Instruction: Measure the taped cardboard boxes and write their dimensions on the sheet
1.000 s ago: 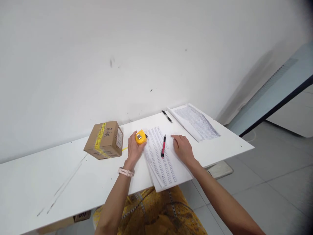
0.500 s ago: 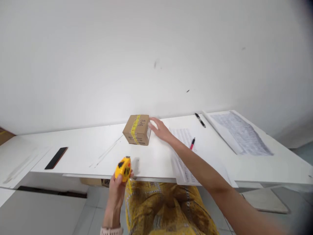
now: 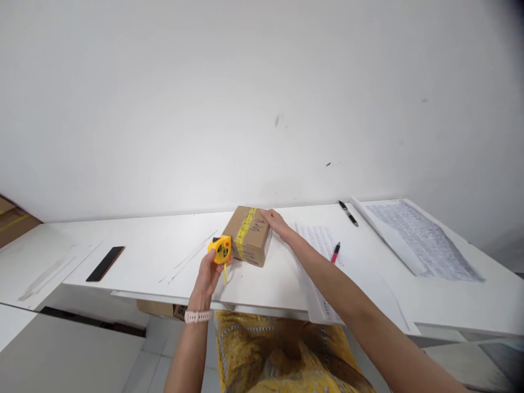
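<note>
A small brown cardboard box (image 3: pixel 250 234) with yellow tape and handwriting on top sits at an angle on the white table. My right hand (image 3: pixel 276 221) grips its far right corner, fingers partly hidden behind it. In my left hand (image 3: pixel 210 270) is a yellow tape measure (image 3: pixel 221 249), held beside the box's near left corner. A short end of yellow blade hangs down from the case. Whether the case touches the box I cannot tell.
Printed sheets (image 3: pixel 317 240) with a red-and-black pen (image 3: pixel 335 252) lie under my right forearm. Farther right are a black pen (image 3: pixel 348 213) and a densely written sheet (image 3: pixel 426 234). A black flat bar (image 3: pixel 105 263) lies at left. A wall (image 3: pixel 262 109) rises behind the table (image 3: pixel 147 245).
The box has been turned, and its near side now faces more to the left. My left hand has brought the tape measure up beside it. My right hand has closed on its corner.
</note>
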Demonstrator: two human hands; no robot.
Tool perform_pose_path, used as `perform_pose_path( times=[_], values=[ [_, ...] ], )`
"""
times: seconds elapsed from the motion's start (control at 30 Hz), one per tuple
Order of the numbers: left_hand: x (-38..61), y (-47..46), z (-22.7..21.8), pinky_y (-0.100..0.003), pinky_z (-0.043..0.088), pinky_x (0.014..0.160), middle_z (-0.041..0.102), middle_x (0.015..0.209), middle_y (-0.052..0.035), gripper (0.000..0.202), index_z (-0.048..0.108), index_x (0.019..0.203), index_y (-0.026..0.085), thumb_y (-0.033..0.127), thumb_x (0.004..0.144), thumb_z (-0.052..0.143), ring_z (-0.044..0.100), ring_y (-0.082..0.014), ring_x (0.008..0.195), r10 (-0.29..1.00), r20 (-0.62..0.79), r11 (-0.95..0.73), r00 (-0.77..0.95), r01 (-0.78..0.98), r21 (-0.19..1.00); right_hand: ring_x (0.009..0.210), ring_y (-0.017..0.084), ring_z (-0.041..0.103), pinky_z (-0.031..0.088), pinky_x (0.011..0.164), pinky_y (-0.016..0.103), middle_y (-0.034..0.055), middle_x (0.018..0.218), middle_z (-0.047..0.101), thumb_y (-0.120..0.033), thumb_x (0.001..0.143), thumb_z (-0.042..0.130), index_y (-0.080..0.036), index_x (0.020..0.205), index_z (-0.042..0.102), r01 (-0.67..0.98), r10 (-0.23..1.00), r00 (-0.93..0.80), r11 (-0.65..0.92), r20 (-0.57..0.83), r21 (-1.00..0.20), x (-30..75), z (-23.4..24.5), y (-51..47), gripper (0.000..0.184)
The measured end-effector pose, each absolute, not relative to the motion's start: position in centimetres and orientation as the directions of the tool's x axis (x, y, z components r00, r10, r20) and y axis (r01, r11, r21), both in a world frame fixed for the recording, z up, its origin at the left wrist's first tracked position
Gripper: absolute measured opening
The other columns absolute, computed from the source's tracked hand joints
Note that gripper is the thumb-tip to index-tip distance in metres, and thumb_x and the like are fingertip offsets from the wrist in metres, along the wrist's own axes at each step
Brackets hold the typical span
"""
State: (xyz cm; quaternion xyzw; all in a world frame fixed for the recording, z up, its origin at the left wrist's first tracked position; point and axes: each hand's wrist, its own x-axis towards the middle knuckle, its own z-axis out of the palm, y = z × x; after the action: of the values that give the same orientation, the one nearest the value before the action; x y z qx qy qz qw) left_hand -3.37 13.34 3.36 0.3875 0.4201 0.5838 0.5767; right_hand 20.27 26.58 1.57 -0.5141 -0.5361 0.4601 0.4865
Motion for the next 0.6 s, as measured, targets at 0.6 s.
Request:
perform_pose_path(
  times=[0.6],
  values=[
    [4.0, 3.5, 7.6, -0.033, 0.053, 0.082, 0.06, 0.123, -0.0092, 0.079, 0.049, 0.138, 0.029, 0.034, 0.066, 0.083, 0.062, -0.029, 0.106, 0.953, 0.096, -0.075, 0.287, -0.084, 0.994, 0.083, 0.018, 0.06, 0.048, 0.075, 0.031, 0.003, 0.09, 0.066, -0.055, 0.091, 0.055, -0.024, 0.1, 0.064, -0.025, 0.939, -0.274, 0.208, 0.207, -0.978, 22.8, 7.4, 6.3, 0.033]
  ],
)
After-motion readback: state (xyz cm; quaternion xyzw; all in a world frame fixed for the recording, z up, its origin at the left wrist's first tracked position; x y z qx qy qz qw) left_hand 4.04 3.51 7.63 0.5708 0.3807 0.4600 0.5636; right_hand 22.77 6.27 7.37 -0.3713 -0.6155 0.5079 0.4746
